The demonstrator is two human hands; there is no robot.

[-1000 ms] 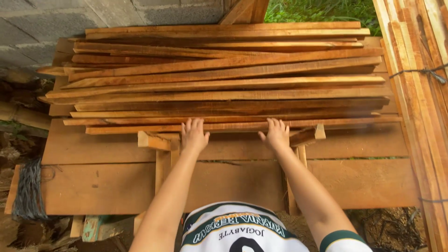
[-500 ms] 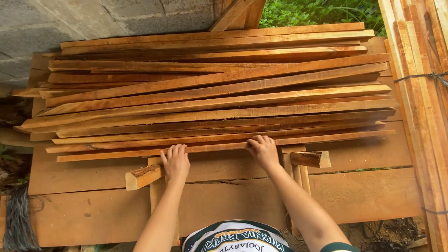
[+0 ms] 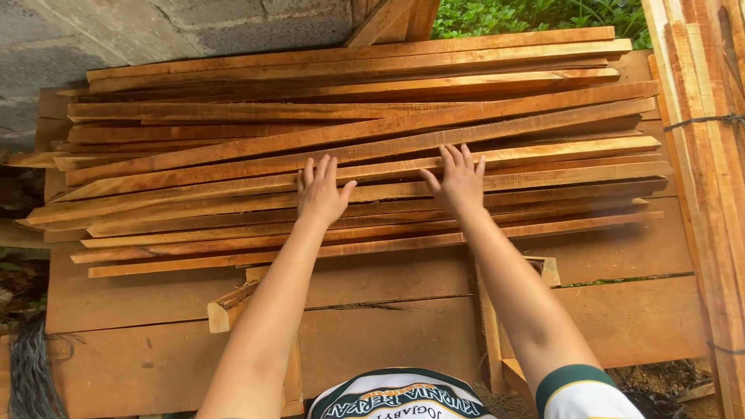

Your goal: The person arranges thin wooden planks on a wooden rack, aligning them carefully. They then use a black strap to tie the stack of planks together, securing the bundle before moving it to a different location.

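Head view, looking down on a loose pile of long thin wooden slats [image 3: 233, 167] lying crosswise on a bench of wide wooden planks [image 3: 155, 299]. Both arms reach forward over the pile. Left hand [image 3: 320, 194] lies flat, palm down, fingers spread and straight, resting on slats near the middle of the stack; not closed around anything. Right hand [image 3: 458, 180] does the same just to the right, fingers splayed, palm pressed on the slats, open, nothing gripped. The two hands sit near each other, apart, at about the same depth on the pile. The slats run left to right, some slightly skewed and crossing one another, the ends ragged at both sides. The nearest slats overhang the front part of the bench top. A short wooden block [image 3: 229, 302] sticks out at an angle under the left forearm, on the planks. Another small offcut [image 3: 549, 270] shows just right of the right forearm. At the right edge stands a bundle of pale boards [image 3: 710, 155] tied with dark wire. Grey concrete block wall [image 3: 93, 35] at top left, green plants [image 3: 535, 14] at top right. A white and green shirt [image 3: 403, 396] shows at the bottom edge.
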